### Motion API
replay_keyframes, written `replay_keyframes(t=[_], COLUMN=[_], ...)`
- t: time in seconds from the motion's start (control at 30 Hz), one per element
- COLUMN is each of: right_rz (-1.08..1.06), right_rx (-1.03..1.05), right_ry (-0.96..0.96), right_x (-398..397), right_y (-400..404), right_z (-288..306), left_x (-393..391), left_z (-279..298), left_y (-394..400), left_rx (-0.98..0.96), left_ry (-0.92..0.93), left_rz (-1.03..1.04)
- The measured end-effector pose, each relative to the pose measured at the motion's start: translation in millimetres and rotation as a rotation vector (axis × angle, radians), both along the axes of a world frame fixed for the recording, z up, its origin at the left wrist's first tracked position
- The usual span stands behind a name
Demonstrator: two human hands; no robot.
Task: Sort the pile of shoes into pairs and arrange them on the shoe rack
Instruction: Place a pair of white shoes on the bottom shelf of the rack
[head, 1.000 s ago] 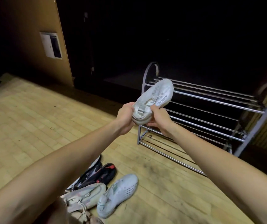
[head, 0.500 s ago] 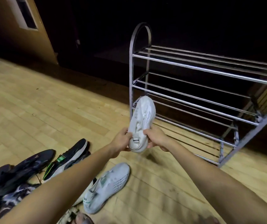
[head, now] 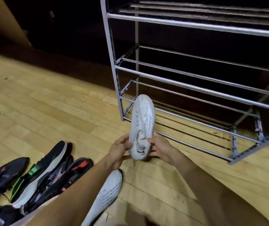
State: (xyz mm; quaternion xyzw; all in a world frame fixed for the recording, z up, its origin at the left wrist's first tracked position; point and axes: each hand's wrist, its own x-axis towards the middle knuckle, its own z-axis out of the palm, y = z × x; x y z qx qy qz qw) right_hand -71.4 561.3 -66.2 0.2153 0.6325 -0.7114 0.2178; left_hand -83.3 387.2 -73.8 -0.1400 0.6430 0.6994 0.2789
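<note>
Both hands, left (head: 119, 150) and right (head: 160, 148), pinch the white shoe's (head: 141, 123) heel, toe pointing away at the rack's (head: 195, 123) bottom shelf

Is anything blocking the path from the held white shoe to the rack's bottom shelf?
Nothing visible. Both hands, left hand and right hand, hold the white shoe with its toe toward the shoe rack. The bottom shelf's bars ahead carry no shoes.

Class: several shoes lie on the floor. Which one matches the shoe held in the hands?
The white shoe under the left forearm: like the held shoe, it is white with printed text; the others are dark.
</note>
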Motion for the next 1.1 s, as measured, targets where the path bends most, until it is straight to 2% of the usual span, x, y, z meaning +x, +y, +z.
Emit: replay_keyframes(t=[0.27,0.53,0.77,0.97,1.1], right_rz=[0.094,0.184,0.094,0.019,-0.135], right_rx=[0.037,0.07,0.071,0.136,0.24], right_ry=[-0.011,-0.094,-0.14,-0.097,-0.022], right_x=[-7.7,1.5,7.6,-10.8,-26.7], right_y=[20.0,4.6,-12.0,13.3,23.3], right_z=[-23.2,-36.8,-42.4,-39.4,-48.3], left_x=[-17.9,7.5,6.9,-15.8,-30.8], left_z=[-29.7,-50.5,-46.9,-36.0,-25.9], left_y=[-0.5,-14.5,-6.1,17.6,46.1], left_rx=[0.027,0.024,-0.112,-0.109,-0.027], left_ry=[-0.075,-0.152,-0.172,-0.135,-0.106], left_rz=[-0.021,0.022,0.049,0.037,0.038])
